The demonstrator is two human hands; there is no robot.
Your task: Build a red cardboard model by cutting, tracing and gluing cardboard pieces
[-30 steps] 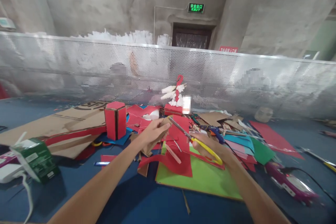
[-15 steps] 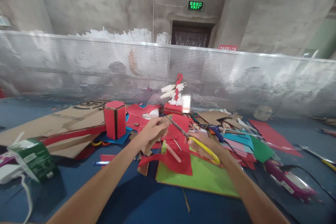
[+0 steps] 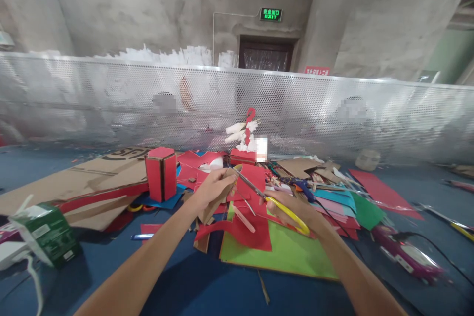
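Yellow-handled scissors (image 3: 296,219) sit in my right hand (image 3: 283,203), whose fingers are wrapped round the loops. Their blades are parted and point up and left. My left hand (image 3: 215,188) is closed on a piece of brown cardboard (image 3: 212,209), which hangs below the fingers. The upper blade's tip reaches the cardboard's edge by my left fingertips; whether it cuts in I cannot tell. Beneath both hands lie red paper (image 3: 255,237) with a pale pink strip (image 3: 243,219) on it, and a lime-green board (image 3: 292,256).
A red six-sided cardboard box (image 3: 162,175) stands left, beside large flat cardboard (image 3: 92,177). A red base with white flowers (image 3: 242,157) stands at the back before a perforated metal screen (image 3: 200,103). Coloured paper, a blue glue gun (image 3: 304,190) and a purple device (image 3: 407,259) lie right.
The view has shifted slightly, so the background sits lower in the picture. Both hands, the cardboard and the scissors keep nearly the same places.
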